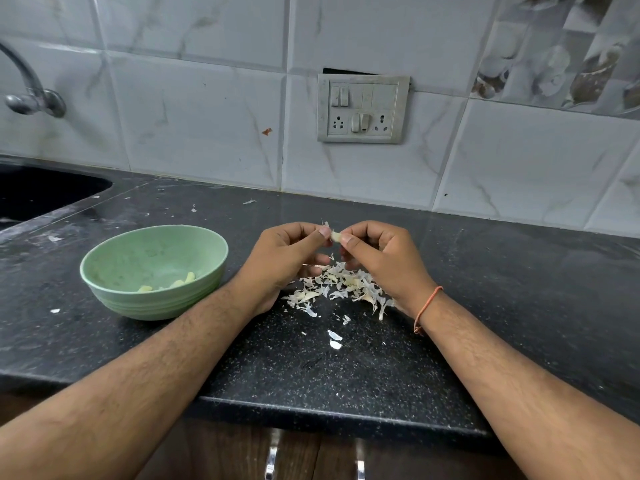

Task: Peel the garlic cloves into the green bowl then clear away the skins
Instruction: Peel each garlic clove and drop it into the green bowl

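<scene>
A small pale garlic clove (335, 236) is sitting just above the frame's centre, pinched between two thumbs, with a wisp of skin sticking up from its upper left end. Below it, a loose heap of papery white skins (341, 289) is lying on the dark counter, with a few stray flakes trailing toward lower centre. The green bowl (154, 271) is standing upright at centre left, ribbed on its outer wall, holding a few yellowish peeled cloves (180, 281) on its near side.

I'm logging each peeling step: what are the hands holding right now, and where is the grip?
A garlic clove, pinched at its two ends between left hand and right hand.
</scene>
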